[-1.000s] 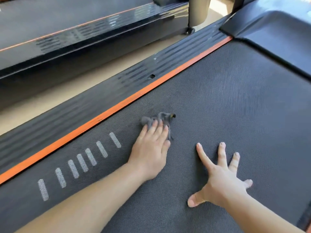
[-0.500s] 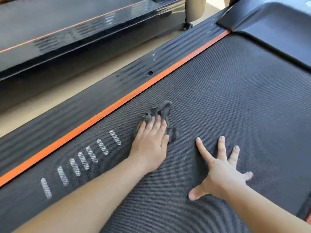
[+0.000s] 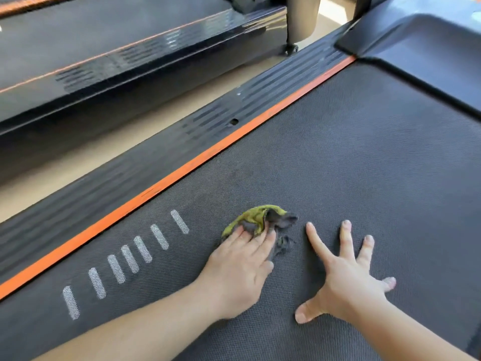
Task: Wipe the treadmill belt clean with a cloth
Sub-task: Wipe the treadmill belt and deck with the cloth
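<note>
Cloth [image 3: 256,217] crumpled, yellow-green and grey, under flat left grip [image 3: 239,280]; right grip [image 3: 351,282] splayed on belt [image 3: 364,165].

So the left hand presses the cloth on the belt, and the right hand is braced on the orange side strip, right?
Not quite. The head view shows the right hand braced on the belt itself, fingers spread, just right of the cloth, not on the orange strip. The left hand does press the cloth on the belt.
</note>
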